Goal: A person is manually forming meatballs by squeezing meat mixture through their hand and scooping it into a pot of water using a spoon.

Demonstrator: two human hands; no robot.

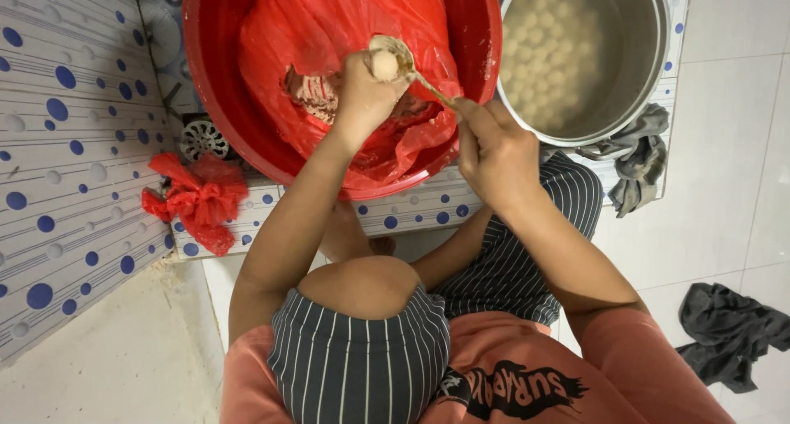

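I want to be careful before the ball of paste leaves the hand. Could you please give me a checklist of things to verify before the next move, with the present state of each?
1. Ball of paste sits at the top of the left hand: ok.
2. Spoon touches the ball, its handle held by the right hand: ok.
3. Both hands are over the red basin, so drips fall inside: ok.
4. Metal pot stands right beside the basin, with pale balls in cloudy water: ok.
5. Whether the water is hot: cannot tell.
6. Paste left inside the red plastic bag: some shows at the opening; how much, cannot tell.
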